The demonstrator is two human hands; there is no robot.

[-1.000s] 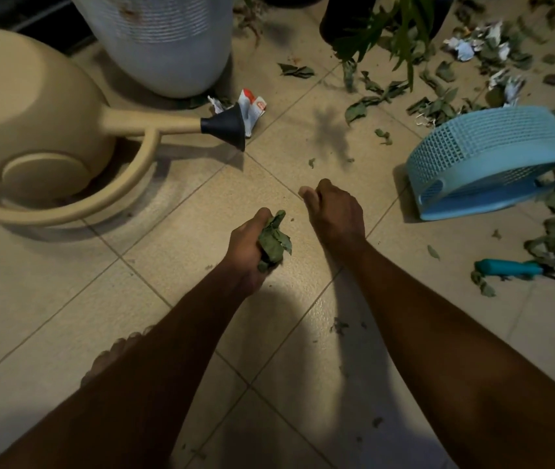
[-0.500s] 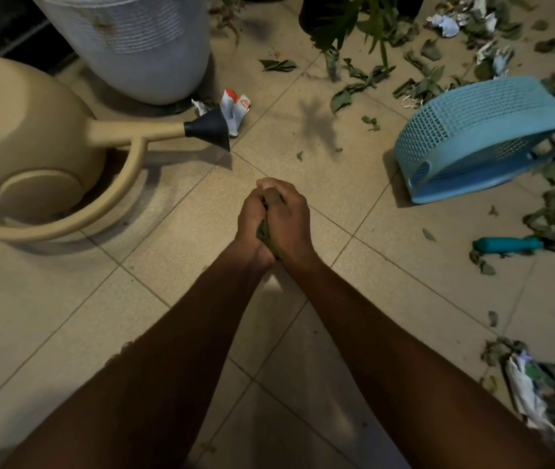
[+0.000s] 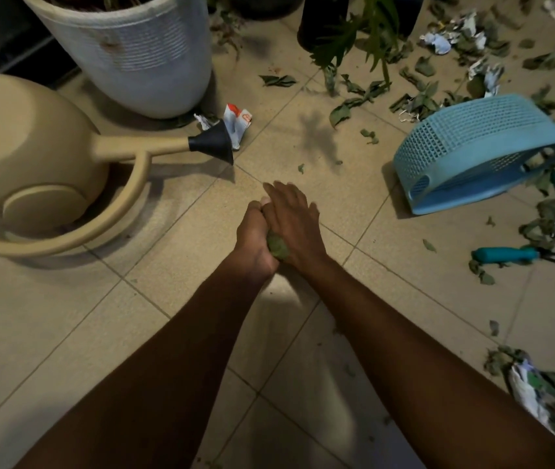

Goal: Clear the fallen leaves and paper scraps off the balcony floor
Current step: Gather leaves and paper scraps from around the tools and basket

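Note:
My left hand (image 3: 252,240) and my right hand (image 3: 294,221) are pressed together over the tiled floor, with a wad of green leaves (image 3: 276,246) squeezed between them. Only a small part of the wad shows between the palms. The right hand's fingers lie flat over the left fist. Fallen leaves (image 3: 360,103) lie scattered at the back right. Paper scraps (image 3: 438,40) are mixed among them. A red and white paper scrap (image 3: 238,121) lies behind the watering can's spout. More leaves and paper (image 3: 540,384) are heaped at the lower right.
A beige watering can (image 3: 28,157) lies at the left, its black spout tip (image 3: 213,145) pointing right. A white plant pot (image 3: 133,52) stands behind it. A tipped blue plastic basket (image 3: 472,147) lies at the right, with teal-handled garden tools (image 3: 506,254) near it.
My hands were apart a second ago, the left one holding the leaves. They have come together and the right hand now covers the leaf wad.

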